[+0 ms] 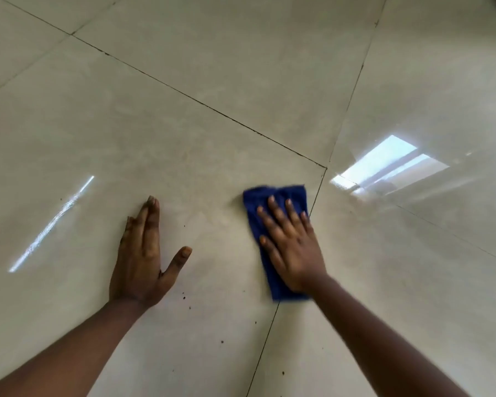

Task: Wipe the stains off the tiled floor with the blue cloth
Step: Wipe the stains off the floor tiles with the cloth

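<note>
While our left hand (143,253) lies flat and released on the tiled floor (212,96), our right hand (291,247) presses spread fingers, grasping nothing, onto the blue cloth (269,202) beside a grout line, specks (184,296) nearby.

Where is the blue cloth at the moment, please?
In the head view the blue cloth lies flat on the tiled floor, right of centre, under the right hand, beside a grout line.

Two bare forearms enter from five and seven o'clock, sleeveless to the frame edge, ending in the left hand (143,253) and right hand (291,250), both ringless and unadorned at the wrist, with short, unpainted nails.
</note>
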